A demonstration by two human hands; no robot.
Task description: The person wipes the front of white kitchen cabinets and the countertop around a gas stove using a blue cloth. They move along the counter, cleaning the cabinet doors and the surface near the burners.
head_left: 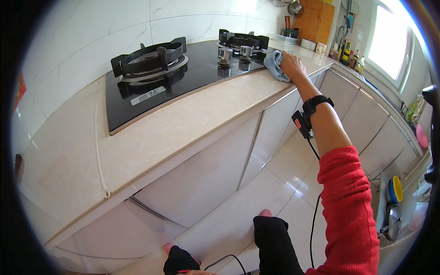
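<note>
- The black glass hob point(192, 85), set into the cream, marble-patterned countertop point(183, 130), carried a round burner with a black iron pan support at its left end.
- Below the hob, at the lower edge of the view, only a sliver of the left hand point(201, 272) showed; whether it held anything could not be told.
- Near the hob's right end stood a second burner and two silver knobs point(224, 55).
- The crumpled grey-blue cloth point(276, 65) lay at the hob's front right corner, bunched under the right hand point(293, 65), whose fingers were closed on it; the hands were well apart.
- Beyond the hob's right end, a dark upright holder point(288, 33) contained wooden-handled utensils point(287, 22), with a low clear plastic tray point(285, 40) just beside it.
- Farther right of the hob came a white round bowl point(308, 45), its inside hidden, a small pale jar point(321, 49), and a row of bottles point(346, 52), contents too small to tell.
</note>
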